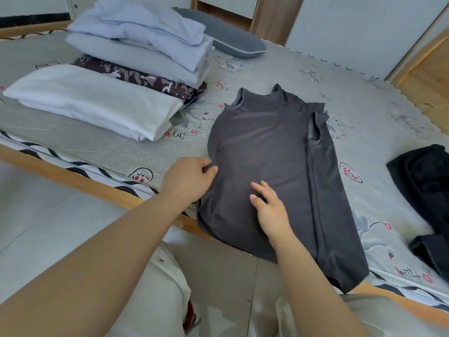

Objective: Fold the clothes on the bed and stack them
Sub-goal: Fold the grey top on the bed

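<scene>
The grey top [272, 152] lies flat on the bed [379, 100] at its near edge, neck end pointing toward the far side and hem hanging a little over the near edge. Its right side is folded in over the body, leaving a long straight crease down the length, with an armhole showing near the top of that fold.

The left hand [188, 177] is at the top's left edge, about halfway along; its fingers curl onto the cloth there and pinch the edge. The right hand [267, 205] rests on the lower middle of the top, fingers spread and nearly straight, pressing on the cloth and gripping nothing.

Toward the bed's left side, well apart from the top, sits a folded white garment [92, 100] near the near edge. Just behind it, touching, is a stack: a dark camouflage piece [145, 77] at the bottom and several pale blue pieces [143, 35] above it, the uppermost one loosely folded. A grey pillow [223, 35] lies beyond the stack toward the far edge.

At the bed's right edge, a black garment [422, 188] lies unfolded and bunched, apart from the top.

The bed carries a grey cover printed with flowers and script, with a wooden frame [80, 181] along the near edge.
</scene>
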